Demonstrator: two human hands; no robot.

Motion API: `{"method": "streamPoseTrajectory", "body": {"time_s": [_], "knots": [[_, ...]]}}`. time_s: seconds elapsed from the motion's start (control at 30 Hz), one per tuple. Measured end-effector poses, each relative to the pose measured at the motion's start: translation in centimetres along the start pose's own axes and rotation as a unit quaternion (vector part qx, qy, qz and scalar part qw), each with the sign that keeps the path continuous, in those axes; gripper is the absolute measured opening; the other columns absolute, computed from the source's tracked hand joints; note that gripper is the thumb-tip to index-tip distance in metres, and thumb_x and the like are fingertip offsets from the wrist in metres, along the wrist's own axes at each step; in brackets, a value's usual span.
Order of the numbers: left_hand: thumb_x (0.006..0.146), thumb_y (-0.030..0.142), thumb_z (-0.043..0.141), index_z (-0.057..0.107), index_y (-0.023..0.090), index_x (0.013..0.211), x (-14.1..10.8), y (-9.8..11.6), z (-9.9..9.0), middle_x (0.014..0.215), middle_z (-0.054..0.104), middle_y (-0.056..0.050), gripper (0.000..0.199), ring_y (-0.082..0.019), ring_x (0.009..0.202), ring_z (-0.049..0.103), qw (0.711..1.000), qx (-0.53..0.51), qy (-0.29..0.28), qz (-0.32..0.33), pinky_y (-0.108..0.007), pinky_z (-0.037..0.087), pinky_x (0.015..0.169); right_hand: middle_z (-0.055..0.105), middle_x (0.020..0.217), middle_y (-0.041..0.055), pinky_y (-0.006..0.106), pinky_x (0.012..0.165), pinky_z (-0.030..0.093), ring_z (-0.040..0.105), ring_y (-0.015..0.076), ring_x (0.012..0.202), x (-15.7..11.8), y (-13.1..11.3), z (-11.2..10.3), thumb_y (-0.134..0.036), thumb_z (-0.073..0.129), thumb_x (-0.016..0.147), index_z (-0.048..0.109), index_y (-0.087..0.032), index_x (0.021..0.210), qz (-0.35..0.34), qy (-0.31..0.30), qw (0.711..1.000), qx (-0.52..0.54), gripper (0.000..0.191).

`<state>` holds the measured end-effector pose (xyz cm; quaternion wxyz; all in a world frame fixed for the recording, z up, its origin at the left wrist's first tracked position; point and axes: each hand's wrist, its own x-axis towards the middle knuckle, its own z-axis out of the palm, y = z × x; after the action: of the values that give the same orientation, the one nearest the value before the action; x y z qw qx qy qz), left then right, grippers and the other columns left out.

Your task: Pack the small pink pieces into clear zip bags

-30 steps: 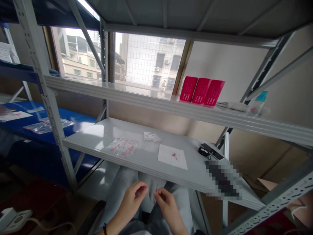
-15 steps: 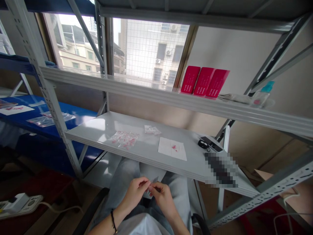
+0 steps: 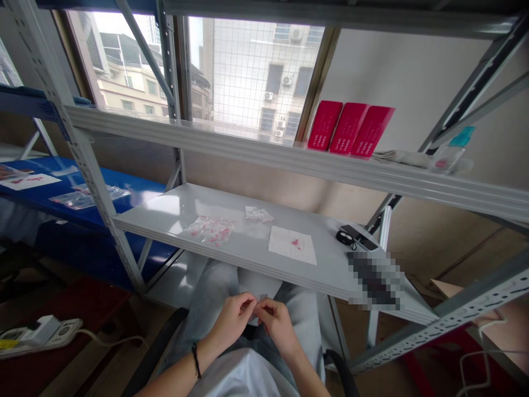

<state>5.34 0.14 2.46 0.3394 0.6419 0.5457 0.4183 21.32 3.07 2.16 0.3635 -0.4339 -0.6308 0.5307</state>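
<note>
Above my lap, my left hand [image 3: 236,315] and my right hand [image 3: 276,321] meet with fingers pinched together. Between them is a small clear plastic bag [image 3: 262,298], mostly hidden by the fingers. On the grey shelf in front lies a larger clear bag [image 3: 212,229] with small pink-red pieces inside. Behind it are a few small clear bags [image 3: 258,214]. To the right, a white sheet of paper [image 3: 285,251] bears a little heap of pink-red pieces [image 3: 296,243].
A phone [image 3: 360,237] and a black round case [image 3: 344,237] lie at the shelf's right end, near a blurred-out patch. Red boxes [image 3: 349,129] and a spray bottle [image 3: 454,151] stand on the upper shelf. At left, a power strip [image 3: 61,333] rests on a red stool.
The view has tilted slightly. My hands remain together at the small plastic bag, with fingers shifted a little, and less of the bag shows between them.
</note>
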Motion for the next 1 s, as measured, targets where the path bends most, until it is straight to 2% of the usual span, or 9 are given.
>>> {"method": "streamPoseTrajectory", "body": {"time_s": [0.13,0.27,0.4,0.47,0.57,0.67,0.83,0.93,1.0], "knots": [[0.099,0.019,0.037,0.061,0.021,0.085,-0.5,-0.6,0.9,0.081,0.070,-0.006,0.027,-0.021,0.076,0.067,0.987,0.156,-0.002,0.034,-0.028,0.042,0.069,0.055,0.058,-0.0027,0.024,0.057,0.036,0.049,0.0133,0.057,-0.1,0.4,0.9,-0.026,0.057,0.084,0.060,-0.019,0.063,-0.022,0.059,0.995,-0.074,0.023],[0.095,0.013,0.041,0.062,0.019,0.089,-0.1,-1.3,0.7,0.086,0.073,-0.010,0.023,-0.024,0.080,0.070,0.966,0.256,-0.007,0.012,-0.030,0.039,0.067,0.053,0.055,-0.0026,0.025,0.054,0.036,0.051,0.0148,0.054,0.0,0.9,1.4,-0.021,0.049,0.081,0.051,-0.021,0.061,-0.008,0.081,0.985,-0.152,0.020],[0.095,0.015,0.044,0.064,0.019,0.083,0.8,-1.5,-0.7,0.078,0.075,-0.007,0.024,-0.023,0.076,0.071,0.972,0.234,-0.029,-0.015,-0.028,0.035,0.063,0.060,0.062,-0.0050,0.022,0.044,0.035,0.056,0.0150,0.047,-0.1,0.6,0.5,-0.017,0.043,0.082,0.056,-0.023,0.090,0.016,0.002,0.991,-0.134,0.016],[0.093,0.015,0.045,0.065,0.019,0.080,0.9,-1.4,-1.0,0.077,0.075,-0.007,0.025,-0.022,0.075,0.070,0.976,0.216,-0.039,-0.019,-0.028,0.035,0.062,0.065,0.071,-0.0036,0.022,0.053,0.040,0.063,0.0157,0.058,-0.4,-0.1,-0.4,-0.013,0.044,0.082,0.058,-0.024,0.100,-0.058,-0.045,0.979,-0.190,0.025],[0.091,0.013,0.045,0.066,0.019,0.074,0.9,-1.0,-0.9,0.074,0.074,-0.007,0.028,-0.021,0.071,0.069,0.977,0.207,-0.052,-0.016,-0.028,0.034,0.061,0.070,0.078,0.0010,0.023,0.068,0.041,0.066,0.0172,0.074,-0.7,-1.7,-1.5,-0.011,0.046,0.084,0.068,-0.024,0.089,-0.142,-0.081,0.931,-0.327,0.026],[0.092,0.015,0.045,0.066,0.019,0.072,0.9,0.0,-0.5,0.072,0.073,-0.007,0.029,-0.022,0.070,0.069,0.971,0.234,-0.045,-0.011,-0.029,0.033,0.061,0.073,0.076,0.0026,0.024,0.065,0.036,0.067,0.0176,0.073,-0.6,-2.8,-1.8,-0.015,0.047,0.089,0.071,-0.024,0.079,-0.129,-0.060,0.913,-0.381,0.028],[0.095,0.019,0.043,0.065,0.021,0.079,1.5,2.5,0.0,0.078,0.074,-0.010,0.026,-0.025,0.073,0.070,0.961,0.277,-0.004,0.005,-0.031,0.036,0.063,0.076,0.074,0.0044,0.026,0.059,0.031,0.068,0.0197,0.070,-0.1,-3.5,-0.8,-0.012,0.050,0.086,0.073,-0.025,0.074,-0.063,-0.013,0.924,-0.377,0.029],[0.097,0.025,0.044,0.063,0.021,0.077,1.0,3.5,0.3,0.077,0.072,-0.010,0.028,-0.025,0.073,0.069,0.975,0.220,0.037,-0.006,-0.031,0.039,0.064,0.076,0.075,0.0045,0.028,0.060,0.032,0.068,0.0211,0.069,-0.1,-3.4,-0.6,-0.010,0.050,0.083,0.076,-0.027,0.083,-0.036,0.026,0.933,-0.356,0.032],[0.101,0.040,0.040,0.062,0.021,0.070,-0.3,3.5,0.6,0.067,0.069,-0.009,0.042,-0.023,0.065,0.066,0.992,0.107,0.027,-0.054,-0.030,0.040,0.061,0.075,0.072,0.0040,0.029,0.063,0.035,0.067,0.0219,0.069,-0.3,-3.3,-0.9,-0.010,0.052,0.080,0.078,-0.028,0.096,-0.021,0.033,0.946,-0.322,0.036]]}}
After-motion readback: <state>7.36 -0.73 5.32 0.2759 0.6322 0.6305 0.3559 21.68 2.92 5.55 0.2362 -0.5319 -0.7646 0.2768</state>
